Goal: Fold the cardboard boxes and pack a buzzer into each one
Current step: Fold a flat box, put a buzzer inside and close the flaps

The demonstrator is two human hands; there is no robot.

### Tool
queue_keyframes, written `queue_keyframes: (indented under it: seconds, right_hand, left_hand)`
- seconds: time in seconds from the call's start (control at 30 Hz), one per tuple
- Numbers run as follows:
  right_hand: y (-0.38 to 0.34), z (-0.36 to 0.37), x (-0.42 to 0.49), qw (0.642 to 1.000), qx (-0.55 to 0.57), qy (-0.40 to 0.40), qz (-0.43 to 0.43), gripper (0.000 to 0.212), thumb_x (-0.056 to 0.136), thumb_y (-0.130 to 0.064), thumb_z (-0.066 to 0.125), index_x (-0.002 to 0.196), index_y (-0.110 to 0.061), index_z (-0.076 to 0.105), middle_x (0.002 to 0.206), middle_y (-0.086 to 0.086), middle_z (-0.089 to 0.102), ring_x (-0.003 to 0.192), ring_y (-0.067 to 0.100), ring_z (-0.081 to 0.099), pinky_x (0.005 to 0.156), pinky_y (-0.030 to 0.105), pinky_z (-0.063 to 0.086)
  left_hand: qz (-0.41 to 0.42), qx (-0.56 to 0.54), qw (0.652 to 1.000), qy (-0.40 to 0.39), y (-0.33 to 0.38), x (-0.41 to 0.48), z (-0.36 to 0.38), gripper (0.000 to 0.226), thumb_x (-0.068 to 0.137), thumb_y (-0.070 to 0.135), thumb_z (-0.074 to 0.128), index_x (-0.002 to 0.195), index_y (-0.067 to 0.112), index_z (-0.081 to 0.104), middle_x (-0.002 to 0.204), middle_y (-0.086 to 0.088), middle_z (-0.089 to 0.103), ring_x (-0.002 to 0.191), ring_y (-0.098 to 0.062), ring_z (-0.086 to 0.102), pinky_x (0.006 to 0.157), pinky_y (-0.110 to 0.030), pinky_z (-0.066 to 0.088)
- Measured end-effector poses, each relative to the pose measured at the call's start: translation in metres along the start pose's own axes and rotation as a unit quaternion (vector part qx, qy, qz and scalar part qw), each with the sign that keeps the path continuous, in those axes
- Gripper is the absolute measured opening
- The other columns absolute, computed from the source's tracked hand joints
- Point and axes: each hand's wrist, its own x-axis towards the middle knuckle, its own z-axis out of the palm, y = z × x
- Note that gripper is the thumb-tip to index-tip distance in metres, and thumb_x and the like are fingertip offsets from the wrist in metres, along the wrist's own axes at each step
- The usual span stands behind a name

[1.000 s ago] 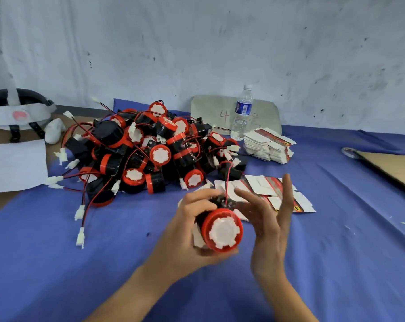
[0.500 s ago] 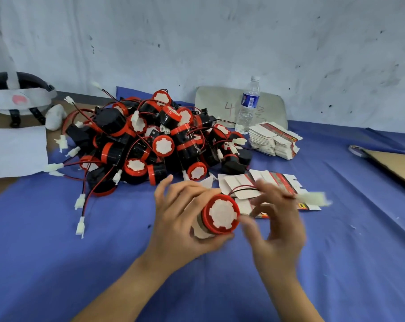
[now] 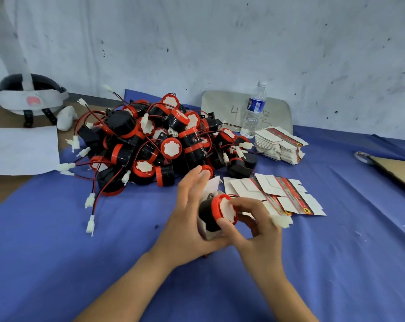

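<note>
So closest in, the left hand [image 3: 187, 219] cups a half-folded cardboard box [image 3: 212, 185], fingers [image 3: 193, 182] mostly straight behind it and the thumb tucked underneath, I think, that bit's hard to make out. A black buzzer [image 3: 207, 210] with a red rim sits partway in the box, and the right hand [image 3: 257, 228] has its fingers clamped on that rim. Just past them, loose flat boxes [image 3: 245, 189] lie fanned out on the blue surface [image 3: 80, 263]. Behind that there's a big pile of buzzers [image 3: 155, 140], a stack of flat boxes [image 3: 278, 145] to its right, then a water bottle [image 3: 253, 112] by the wall
</note>
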Motion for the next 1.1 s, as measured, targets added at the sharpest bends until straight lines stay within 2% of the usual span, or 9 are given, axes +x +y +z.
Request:
queue_keyframes:
  seconds: [0.1, 0.2, 0.37, 0.5, 0.7, 0.87, 0.93, 1.03, 1.1]
  right_hand:
    - [0.006, -0.002, 0.002, 0.994, -0.103, -0.012, -0.030, 0.030, 0.070, -0.043, 0.077, 0.094, -0.028, 0.066, 0.103, -0.007, 0.064, 0.093, 0.012, 0.064, 0.078, 0.015, 0.050]
    - [0.010, -0.002, 0.001, 0.986, -0.156, -0.032, -0.048, 0.031, 0.070, -0.039, 0.077, 0.092, -0.017, 0.070, 0.104, -0.005, 0.064, 0.093, 0.006, 0.062, 0.079, 0.008, 0.046]
    - [0.010, -0.001, 0.002, 0.979, -0.187, -0.065, -0.050, 0.028, 0.075, -0.038, 0.072, 0.088, -0.014, 0.072, 0.105, -0.003, 0.066, 0.098, 0.003, 0.057, 0.081, 0.013, 0.046]
    - [0.007, -0.007, 0.002, 0.967, -0.227, -0.094, -0.068, 0.023, 0.079, -0.033, 0.065, 0.098, -0.019, 0.069, 0.111, -0.010, 0.062, 0.100, 0.009, 0.061, 0.077, 0.025, 0.053]
    - [0.006, -0.007, 0.003, 0.964, -0.208, -0.146, -0.078, 0.035, 0.081, -0.026, 0.063, 0.115, -0.027, 0.060, 0.121, -0.024, 0.048, 0.108, -0.009, 0.048, 0.082, 0.000, 0.037]
    - [0.015, -0.005, 0.003, 0.950, -0.241, -0.188, -0.068, 0.030, 0.089, -0.017, 0.058, 0.118, -0.012, 0.066, 0.126, -0.003, 0.056, 0.108, 0.013, 0.059, 0.085, 0.025, 0.051]
    - [0.018, -0.003, 0.001, 0.949, -0.250, -0.184, -0.064, 0.032, 0.091, -0.019, 0.055, 0.121, -0.012, 0.066, 0.127, -0.001, 0.056, 0.108, 0.016, 0.059, 0.084, 0.032, 0.053]
    - [0.022, -0.004, 0.001, 0.950, -0.246, -0.184, -0.051, 0.032, 0.094, -0.012, 0.056, 0.126, -0.014, 0.064, 0.132, -0.003, 0.054, 0.114, 0.015, 0.057, 0.090, 0.031, 0.051]
    - [0.023, -0.005, 0.001, 0.950, -0.239, -0.195, -0.050, 0.036, 0.092, -0.003, 0.055, 0.126, -0.014, 0.064, 0.133, -0.001, 0.054, 0.119, 0.017, 0.055, 0.095, 0.028, 0.048]
  left_hand:
    - [-0.039, -0.026, 0.997, -0.063, -0.001, -0.002, 0.006, 0.103, 0.074, 0.045, 0.073, 0.145, 0.057, 0.000, 0.154, 0.025, 0.003, 0.138, 0.013, 0.019, 0.093, -0.002, 0.036]
    - [-0.064, -0.036, 0.994, -0.082, -0.002, -0.003, 0.010, 0.098, 0.075, 0.046, 0.071, 0.143, 0.060, 0.001, 0.151, 0.028, 0.008, 0.136, 0.011, 0.024, 0.096, -0.004, 0.036]
    - [-0.066, -0.028, 0.992, -0.099, -0.005, -0.002, 0.008, 0.093, 0.080, 0.031, 0.076, 0.149, 0.039, 0.014, 0.157, 0.010, 0.017, 0.142, 0.004, 0.021, 0.105, -0.010, 0.032]
    - [-0.063, -0.022, 0.992, -0.104, -0.005, -0.001, 0.008, 0.087, 0.081, 0.033, 0.076, 0.148, 0.036, 0.020, 0.156, 0.009, 0.021, 0.141, 0.003, 0.024, 0.107, -0.011, 0.031]
    - [-0.059, -0.016, 0.992, -0.111, -0.007, -0.002, 0.007, 0.095, 0.075, 0.029, 0.080, 0.145, 0.046, 0.017, 0.153, 0.017, 0.025, 0.138, 0.005, 0.029, 0.106, -0.009, 0.031]
    - [-0.056, -0.011, 0.990, -0.130, -0.004, -0.004, 0.011, 0.090, 0.074, 0.034, 0.070, 0.144, 0.053, 0.016, 0.148, 0.023, 0.026, 0.132, 0.001, 0.038, 0.098, -0.021, 0.046]
    - [-0.066, -0.018, 0.991, -0.119, -0.004, -0.004, 0.012, 0.088, 0.073, 0.041, 0.067, 0.143, 0.055, 0.015, 0.147, 0.026, 0.021, 0.132, 0.004, 0.036, 0.097, -0.016, 0.044]
    - [-0.082, 0.000, 0.992, -0.098, -0.008, -0.007, 0.013, 0.080, 0.077, 0.038, 0.072, 0.135, 0.061, 0.023, 0.142, 0.031, 0.016, 0.126, 0.009, 0.037, 0.095, -0.008, 0.042]
    - [-0.103, 0.026, 0.991, -0.076, -0.010, -0.008, 0.013, 0.054, 0.080, 0.037, 0.074, 0.120, 0.055, 0.042, 0.134, 0.037, 0.016, 0.115, 0.006, 0.047, 0.090, -0.007, 0.043]
